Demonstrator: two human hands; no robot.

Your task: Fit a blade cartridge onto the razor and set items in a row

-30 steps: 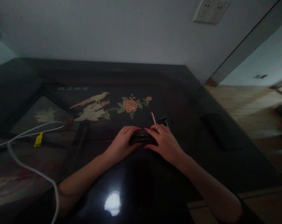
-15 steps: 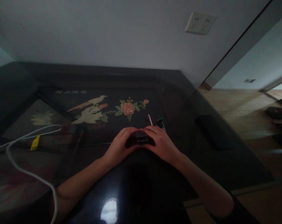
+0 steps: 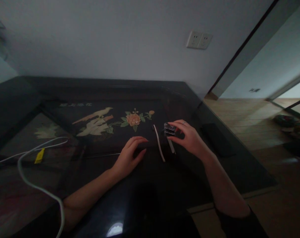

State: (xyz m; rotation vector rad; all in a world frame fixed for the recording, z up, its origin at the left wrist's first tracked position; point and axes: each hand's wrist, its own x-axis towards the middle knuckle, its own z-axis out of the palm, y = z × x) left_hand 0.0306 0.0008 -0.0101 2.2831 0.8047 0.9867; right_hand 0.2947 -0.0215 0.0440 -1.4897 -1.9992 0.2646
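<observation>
My right hand (image 3: 189, 136) pinches a small clear, boxy piece with dark bands (image 3: 169, 129) between thumb and fingertips. The piece is over the right part of the dark tabletop; I cannot make out its exact kind. Just below it shows a pale, narrow strip-like thing (image 3: 171, 146), its upper end hidden behind the piece. To the left lies a slim white stick with a dark tip, like a toothbrush (image 3: 159, 144). My left hand (image 3: 126, 158) is held above the table with nothing in it, thumb and fingers apart, left of the white stick.
The glossy dark table (image 3: 145, 185) bears a bird-and-flower picture (image 3: 133, 119). A white cable (image 3: 33, 185) with a yellow tag (image 3: 39, 155) runs along the left. A black flat object (image 3: 218, 138) lies at the right. Behind is a wall with sockets (image 3: 199, 40).
My hands, which were together around the clear piece, have parted. The right hand has carried it right and away from me; the left has let go. The white stick is now in fuller view.
</observation>
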